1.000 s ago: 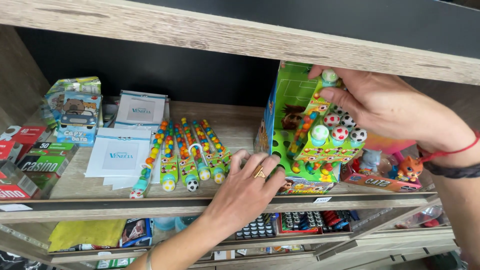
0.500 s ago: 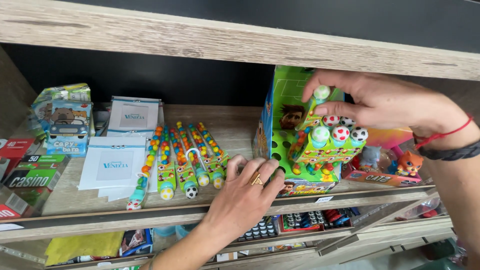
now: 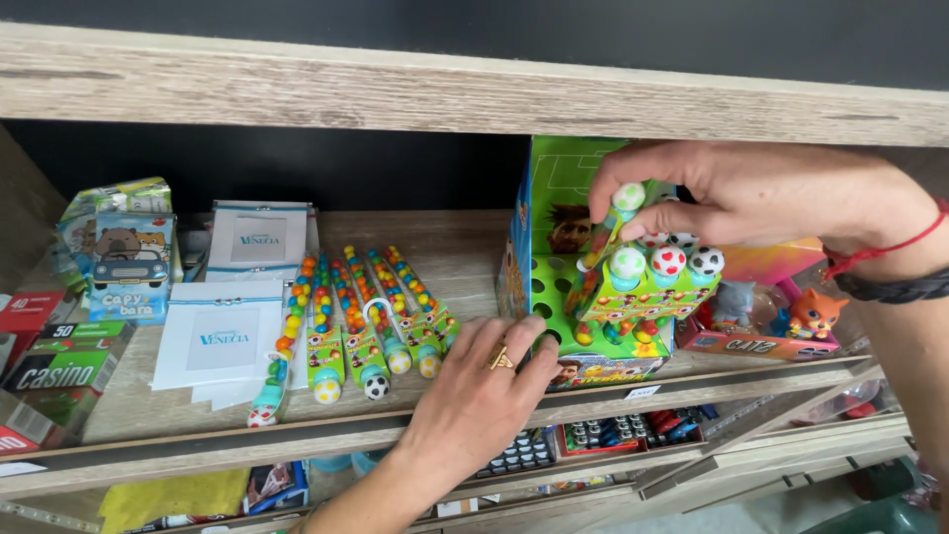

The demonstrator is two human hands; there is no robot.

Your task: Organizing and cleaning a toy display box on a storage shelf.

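My right hand [image 3: 736, 193] pinches a candy tube with a green-and-white ball top [image 3: 625, 201], holding it tilted over the green display box [image 3: 554, 257]. Several ball-topped tubes [image 3: 669, 263] stand upright in the box's holes. My left hand [image 3: 481, 381], with a gold ring, rests fingers spread on the wooden shelf [image 3: 465, 247], touching the box's front left corner. Just left of this hand, several more candy tubes [image 3: 371, 307] lie flat on the shelf.
White cards [image 3: 229, 331] and a blue animal-print box [image 3: 129, 262] lie at the left, with green and red packs [image 3: 59, 361] at the edge. A cat toy box [image 3: 781, 321] sits right of the display. The upper shelf board [image 3: 474, 89] hangs low overhead.
My right hand has brought the tube down and leftward toward the box's holes. The left hand has stayed at the box's corner. The view has dropped slightly.
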